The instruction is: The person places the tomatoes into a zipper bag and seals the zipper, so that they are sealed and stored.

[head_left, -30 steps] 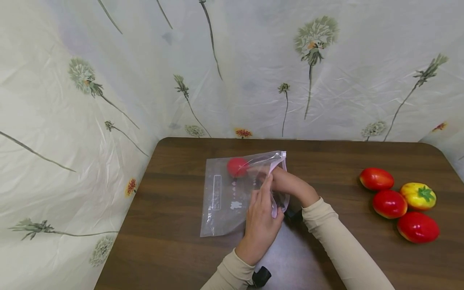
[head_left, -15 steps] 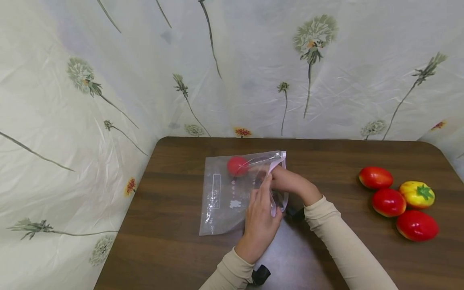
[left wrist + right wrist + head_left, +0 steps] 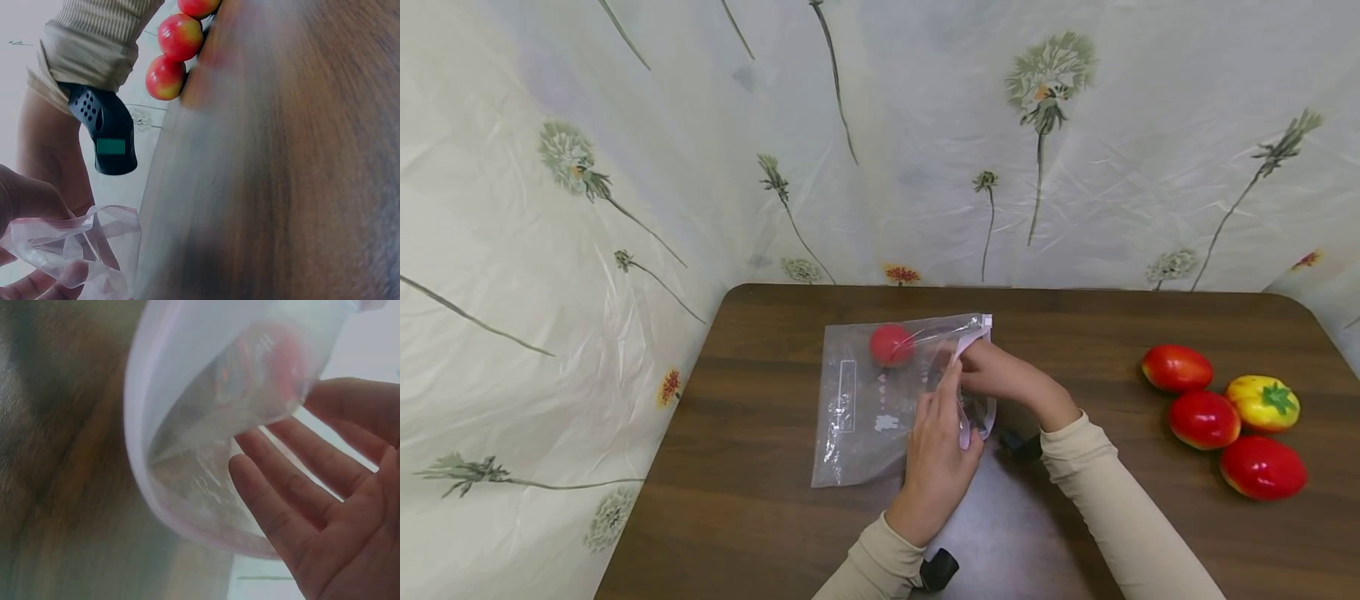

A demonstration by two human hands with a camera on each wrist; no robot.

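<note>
A clear zip bag [image 3: 861,454] with a pale pink slider edge lies on the table in the head view, its mouth toward the right. Inside, near its far edge, is a red round fruit [image 3: 892,346]. My left hand [image 3: 936,458] grips the bag at its mouth, thumb on one side and fingers along the upper film. My right hand [image 3: 1000,371] is at the bag's mouth with its fingers inside, apart from the fruit. In the right wrist view its fingers [image 3: 294,475] are spread and loose, holding nothing, beside the pink rim.
On the right of the brown table [image 3: 760,375] sit several shiny fruits: red ones [image 3: 1177,368] and a yellow one [image 3: 1262,404] with a green star-shaped top. A flowered plastic sheet [image 3: 910,217] hangs behind and to the left. Each wrist wears a black device [image 3: 940,571].
My right hand has let go of the red round fruit and drawn back a little to the right. The fruit, the bag and my left hand stay in place.
</note>
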